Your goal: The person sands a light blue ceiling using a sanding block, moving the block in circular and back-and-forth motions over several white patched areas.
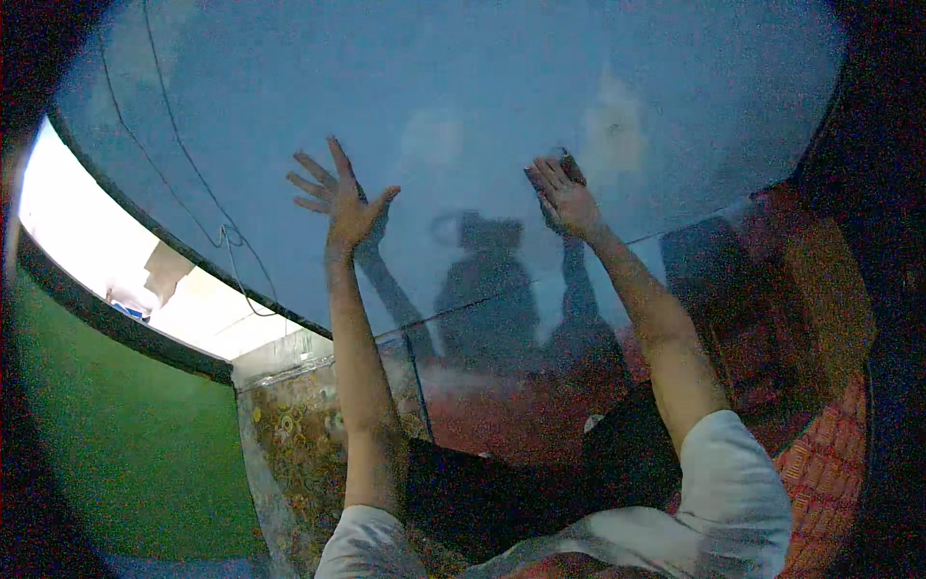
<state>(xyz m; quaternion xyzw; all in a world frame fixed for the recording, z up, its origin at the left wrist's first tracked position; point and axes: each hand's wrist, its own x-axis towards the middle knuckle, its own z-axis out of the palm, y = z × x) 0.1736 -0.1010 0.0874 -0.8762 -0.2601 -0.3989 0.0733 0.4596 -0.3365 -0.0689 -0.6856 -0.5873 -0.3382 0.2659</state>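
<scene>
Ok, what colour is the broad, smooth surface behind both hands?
The broad surface is blue, best in the head view.

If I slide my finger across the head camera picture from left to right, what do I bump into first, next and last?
Green surface → left hand, fingers spread → dark shadow on the blue surface → right hand → red patterned surface.
</scene>
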